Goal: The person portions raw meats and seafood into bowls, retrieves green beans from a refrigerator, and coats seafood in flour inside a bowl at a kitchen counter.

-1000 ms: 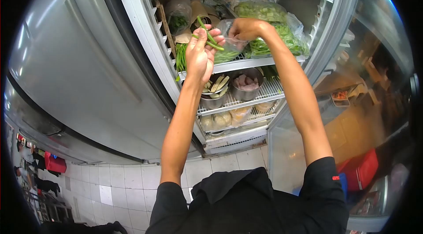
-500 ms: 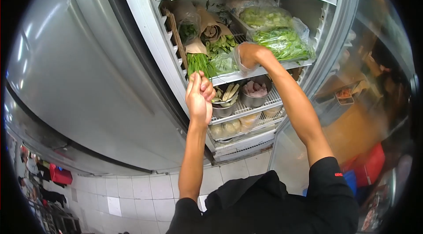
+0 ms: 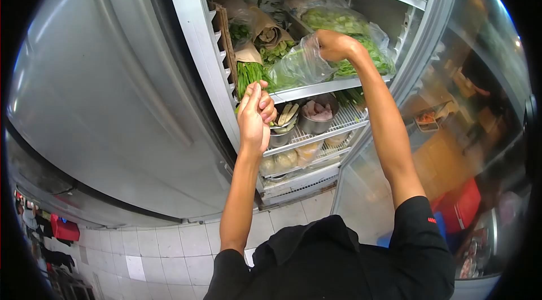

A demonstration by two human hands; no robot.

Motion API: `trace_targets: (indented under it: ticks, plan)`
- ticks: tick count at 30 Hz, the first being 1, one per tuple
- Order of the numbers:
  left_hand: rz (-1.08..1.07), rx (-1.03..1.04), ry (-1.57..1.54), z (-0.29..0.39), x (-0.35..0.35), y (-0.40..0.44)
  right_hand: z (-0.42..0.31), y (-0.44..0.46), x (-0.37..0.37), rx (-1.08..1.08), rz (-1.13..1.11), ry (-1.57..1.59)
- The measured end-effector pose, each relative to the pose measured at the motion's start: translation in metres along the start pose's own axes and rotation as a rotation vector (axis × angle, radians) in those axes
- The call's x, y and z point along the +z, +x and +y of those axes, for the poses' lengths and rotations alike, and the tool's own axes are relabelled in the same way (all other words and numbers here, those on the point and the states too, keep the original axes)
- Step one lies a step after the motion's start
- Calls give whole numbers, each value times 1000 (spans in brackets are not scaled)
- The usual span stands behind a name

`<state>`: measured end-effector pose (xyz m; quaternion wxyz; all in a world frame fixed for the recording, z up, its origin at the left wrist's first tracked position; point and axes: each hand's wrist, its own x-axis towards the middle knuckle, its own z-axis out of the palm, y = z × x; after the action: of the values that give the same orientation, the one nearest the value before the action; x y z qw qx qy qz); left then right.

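My right hand [image 3: 337,47] is over the upper shelf, its fingers closed on the rim of a clear plastic bag [image 3: 307,66]. The bag is stretched out and slants down to the left, with pale green leaves at its lower end. My left hand [image 3: 257,109] is held up at the shelf's front edge, fingers curled together; what they hold, if anything, is hidden. Just behind it are long green stems [image 3: 248,74] in brown paper [image 3: 248,53]. Right of the bag lie wrapped leafy greens [image 3: 377,62], partly behind my wrist.
A metal pot of pale pink meat [image 3: 317,112] and a pot of cut vegetables [image 3: 288,115] stand on the wire shelf below. The glass door [image 3: 429,130] stands open at right. A closed steel door [image 3: 113,102] fills the left.
My right hand has risen out of the bag's mouth and pulled its rim up, stretching the plastic. The left hand stays curled in nearly the same place.
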<state>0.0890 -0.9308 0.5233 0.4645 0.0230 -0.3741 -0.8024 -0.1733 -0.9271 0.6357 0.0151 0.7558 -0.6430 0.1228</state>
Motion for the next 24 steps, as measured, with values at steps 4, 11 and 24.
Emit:
trace_targets:
  ticks: [4,11,24]
  plan:
    - [-71,-31,-57,-6,0,-1,-1,-17,-9,143,-34,-164]
    - [-32,-88,-112,-20,32,-14,-34,-123,-18,187,40,913]
    - [-313,-254,284,-67,78,-49,-177,-230,59,545,338,953]
